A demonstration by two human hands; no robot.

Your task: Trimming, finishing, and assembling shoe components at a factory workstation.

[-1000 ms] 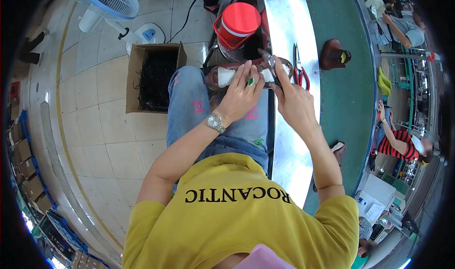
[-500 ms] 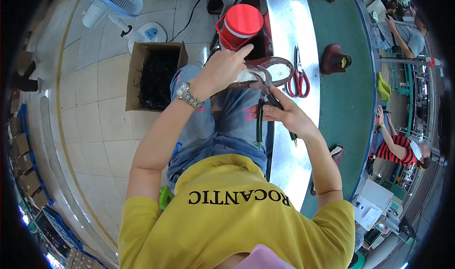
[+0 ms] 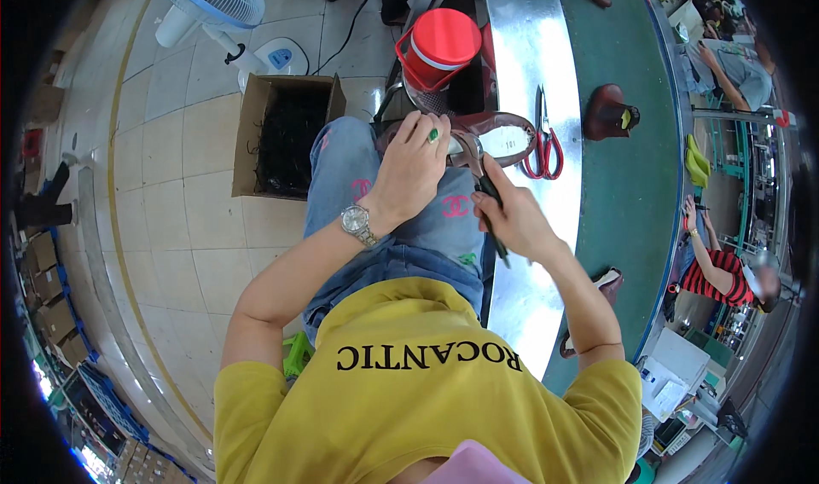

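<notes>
A brown shoe (image 3: pixel 503 134) with a pale insole lies on my lap against the metal table edge. My left hand (image 3: pixel 412 170), with a wristwatch on the wrist, presses down on the shoe's near end and holds it. My right hand (image 3: pixel 512 215) grips a dark, thin tool (image 3: pixel 488 196) whose tip touches the shoe's rim. Red-handled scissors (image 3: pixel 541 139) lie on the metal strip just right of the shoe.
A red bucket (image 3: pixel 438 45) stands ahead of my knees. An open cardboard box (image 3: pixel 286 134) with dark contents sits on the tiled floor at left, a fan (image 3: pixel 213 2) beyond it. Another brown shoe (image 3: pixel 607 110) rests on the green belt. Other people work at right.
My left hand came down from a raised reach onto the shoe's near end. My right hand shifted slightly and brought the dark tool up to the shoe's rim.
</notes>
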